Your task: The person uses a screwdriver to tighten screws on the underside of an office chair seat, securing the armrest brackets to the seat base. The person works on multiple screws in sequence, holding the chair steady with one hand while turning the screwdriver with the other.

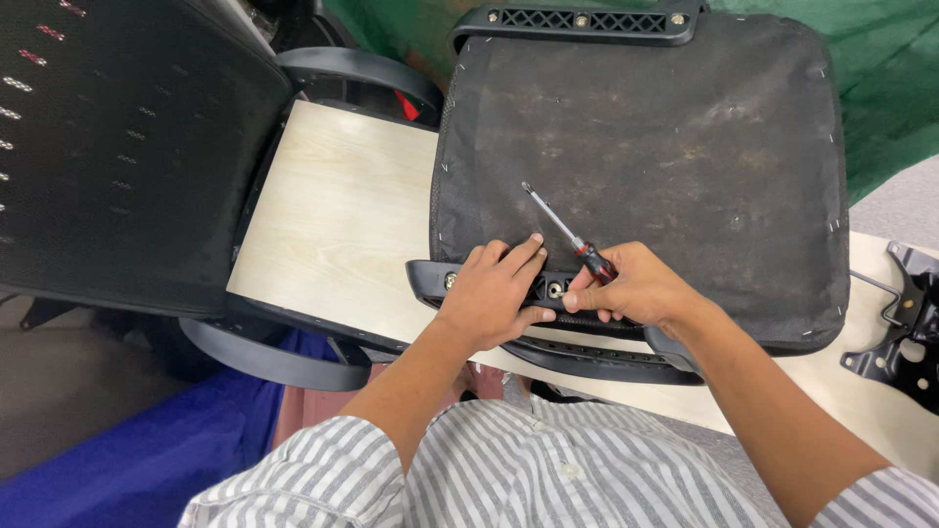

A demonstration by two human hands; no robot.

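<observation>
- the right hand (636, 290) grips a screwdriver (570, 235) by its red-and-black handle, fingers curled shut around it; the shaft slants up and away across the seat's fabric.
- the left hand (494, 293) lies on the black plastic bracket (430, 281) at the near edge of the upturned chair seat (665, 137), fingers bent, holding nothing.
- a bolt hole (555, 289) sits between the two hands.

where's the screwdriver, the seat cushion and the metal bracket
screwdriver (554, 221), head view, on its metal shaft
seat cushion (665, 147), head view, on its dark fabric underside
metal bracket (905, 323), head view, on its black plate at the right edge
</observation>
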